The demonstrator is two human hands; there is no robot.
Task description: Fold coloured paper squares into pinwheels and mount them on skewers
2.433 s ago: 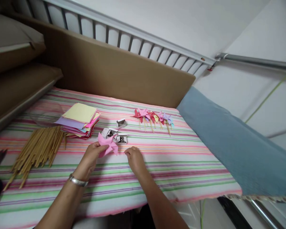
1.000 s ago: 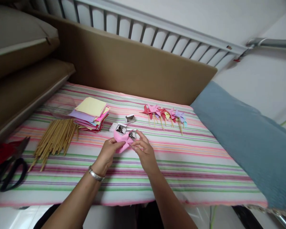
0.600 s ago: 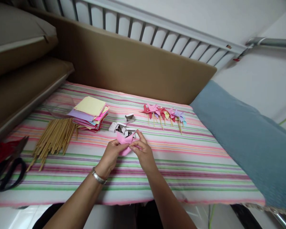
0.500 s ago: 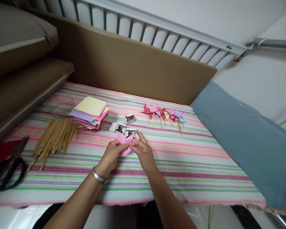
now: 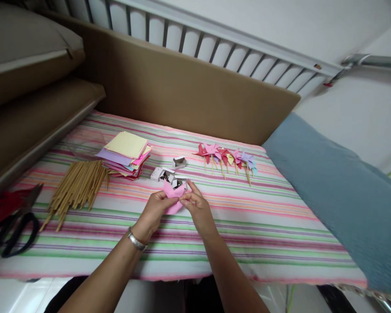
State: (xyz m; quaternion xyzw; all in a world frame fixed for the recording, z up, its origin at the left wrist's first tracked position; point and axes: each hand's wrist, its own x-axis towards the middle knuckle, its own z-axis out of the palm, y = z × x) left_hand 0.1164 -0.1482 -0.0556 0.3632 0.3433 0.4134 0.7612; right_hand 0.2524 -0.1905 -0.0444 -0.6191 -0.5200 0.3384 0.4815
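Two bare hands work together at the centre of the frame, above a striped cloth (image 5: 247, 243) in pink, green and white. Between them is a pink paper pinwheel (image 5: 172, 208), its folded points turned upward. The left hand (image 5: 152, 211), with a silver bracelet (image 5: 137, 240) at the wrist, grasps the paper from its left side between thumb and fingers. The right hand (image 5: 198, 213) has thumb and forefinger pinched on the paper near its middle, with another finger raised behind; whether a small part sits in that pinch cannot be told.

Just beyond the pinwheel, two small boxes (image 5: 158, 174) hold dark metal bits, and a third box (image 5: 179, 162) lies a little farther up. Left of these is a stack of coloured paper squares (image 5: 125, 145), pale yellow on top, next to a pile of thin wooden sticks (image 5: 76, 184). At the lower left, black-handled scissors (image 5: 19, 214) lie by something red (image 5: 6, 208). Right of centre, a row of pinwheels on sticks (image 5: 223, 155) lies in red, pink, yellow, purple and blue. A brown board (image 5: 189, 82) stands across the back, and blue fabric (image 5: 332, 187) fills the right side.
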